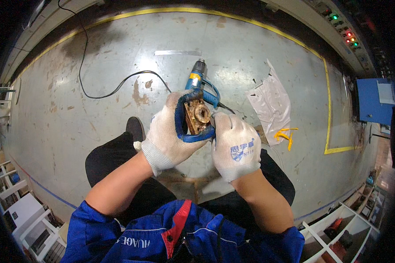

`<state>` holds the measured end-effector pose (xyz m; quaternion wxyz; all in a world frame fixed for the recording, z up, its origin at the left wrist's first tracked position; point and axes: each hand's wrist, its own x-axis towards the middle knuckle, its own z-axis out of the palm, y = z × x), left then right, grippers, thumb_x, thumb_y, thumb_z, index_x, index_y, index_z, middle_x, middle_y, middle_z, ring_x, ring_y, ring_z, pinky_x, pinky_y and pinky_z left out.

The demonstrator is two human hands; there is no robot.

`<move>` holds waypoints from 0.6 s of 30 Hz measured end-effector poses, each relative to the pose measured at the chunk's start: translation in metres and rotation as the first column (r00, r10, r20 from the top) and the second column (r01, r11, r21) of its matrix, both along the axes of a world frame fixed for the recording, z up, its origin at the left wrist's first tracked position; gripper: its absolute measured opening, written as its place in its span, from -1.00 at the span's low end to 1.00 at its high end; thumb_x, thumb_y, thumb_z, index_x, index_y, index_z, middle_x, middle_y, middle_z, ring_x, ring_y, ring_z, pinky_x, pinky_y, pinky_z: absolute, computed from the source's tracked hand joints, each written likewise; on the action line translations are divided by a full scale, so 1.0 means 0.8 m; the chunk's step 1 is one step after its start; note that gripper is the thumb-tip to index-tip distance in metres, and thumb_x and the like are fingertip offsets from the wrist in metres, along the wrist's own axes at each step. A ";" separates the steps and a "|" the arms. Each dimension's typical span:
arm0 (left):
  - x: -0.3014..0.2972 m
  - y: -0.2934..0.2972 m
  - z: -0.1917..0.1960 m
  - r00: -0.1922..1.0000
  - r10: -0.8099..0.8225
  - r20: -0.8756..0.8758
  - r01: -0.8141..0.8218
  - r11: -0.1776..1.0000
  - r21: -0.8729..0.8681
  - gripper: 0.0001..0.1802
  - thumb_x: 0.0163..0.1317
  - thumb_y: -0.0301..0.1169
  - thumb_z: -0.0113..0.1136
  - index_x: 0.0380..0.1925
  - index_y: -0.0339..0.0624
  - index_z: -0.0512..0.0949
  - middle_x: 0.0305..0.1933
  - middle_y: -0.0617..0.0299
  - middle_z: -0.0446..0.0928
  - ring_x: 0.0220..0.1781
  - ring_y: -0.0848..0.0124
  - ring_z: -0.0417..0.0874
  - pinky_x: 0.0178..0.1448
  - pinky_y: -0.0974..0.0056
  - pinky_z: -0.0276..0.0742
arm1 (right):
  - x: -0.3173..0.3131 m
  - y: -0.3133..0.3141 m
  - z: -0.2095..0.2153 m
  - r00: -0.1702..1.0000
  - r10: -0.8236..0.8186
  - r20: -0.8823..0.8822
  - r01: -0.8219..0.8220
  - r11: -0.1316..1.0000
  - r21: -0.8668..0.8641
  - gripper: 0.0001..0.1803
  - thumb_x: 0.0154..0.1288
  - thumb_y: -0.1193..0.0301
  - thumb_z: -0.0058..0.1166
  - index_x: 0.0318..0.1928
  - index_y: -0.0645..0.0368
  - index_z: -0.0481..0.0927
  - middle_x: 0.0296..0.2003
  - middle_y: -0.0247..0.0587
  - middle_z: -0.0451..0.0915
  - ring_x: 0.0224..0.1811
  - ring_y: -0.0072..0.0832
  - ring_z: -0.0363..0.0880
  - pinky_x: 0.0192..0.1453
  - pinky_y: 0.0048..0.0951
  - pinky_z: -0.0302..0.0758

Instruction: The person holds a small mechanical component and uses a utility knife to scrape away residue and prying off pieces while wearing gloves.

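My left hand, in a white knit glove with blue-coated fingers, is wrapped round a brown, greasy-looking metal part. The part has a squarish plate and a raised round boss with a hole in it. Against its right side, my gloved right hand has its fingers pinched together. Whatever lies between those fingers is too hidden to make out. Just beyond my hands a blue corded power tool, seemingly an electric drill, lies on the floor.
A crumpled white plastic sheet with small dark pieces on it lies to the right, beside yellow strips. A flat metal strip lies farther out. The black cable runs left. White shelving stands at lower right.
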<state>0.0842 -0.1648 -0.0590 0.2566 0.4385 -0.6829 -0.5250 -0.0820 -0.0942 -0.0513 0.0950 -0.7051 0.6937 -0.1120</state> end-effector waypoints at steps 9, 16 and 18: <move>0.002 -0.003 -0.013 0.987 -0.058 -0.149 0.077 0.989 0.125 -0.15 0.08 -0.12 0.61 0.20 -0.33 0.35 0.06 0.00 0.58 0.10 0.22 0.69 0.21 0.23 0.62 | -0.012 -0.003 0.008 0.982 0.000 0.187 -0.018 0.995 0.097 -0.68 0.10 0.44 0.24 -0.11 0.17 0.53 -0.15 0.10 0.66 -0.11 0.00 0.71 -0.02 -0.03 0.63; 0.009 -0.014 -0.012 0.992 -0.108 -0.061 0.107 0.994 -0.023 -0.19 0.06 -0.14 0.61 0.19 -0.31 0.39 0.04 -0.06 0.61 0.08 0.11 0.72 0.19 0.14 0.63 | -0.025 -0.011 0.015 0.975 0.199 -0.100 -0.203 0.978 -0.039 -0.60 0.05 0.46 0.20 -0.03 0.19 0.60 -0.30 -0.01 0.63 -0.25 -0.06 0.68 -0.15 -0.09 0.61; 0.011 -0.016 -0.007 0.993 -0.118 -0.020 0.117 0.993 -0.030 -0.19 0.06 -0.15 0.60 0.19 -0.31 0.38 0.02 -0.08 0.63 0.07 0.10 0.73 0.17 0.10 0.64 | -0.025 -0.009 0.014 0.968 0.213 -0.133 -0.225 0.971 -0.085 -0.65 0.04 0.44 0.19 -0.08 0.20 0.60 -0.36 -0.07 0.59 -0.30 -0.12 0.66 -0.20 -0.12 0.59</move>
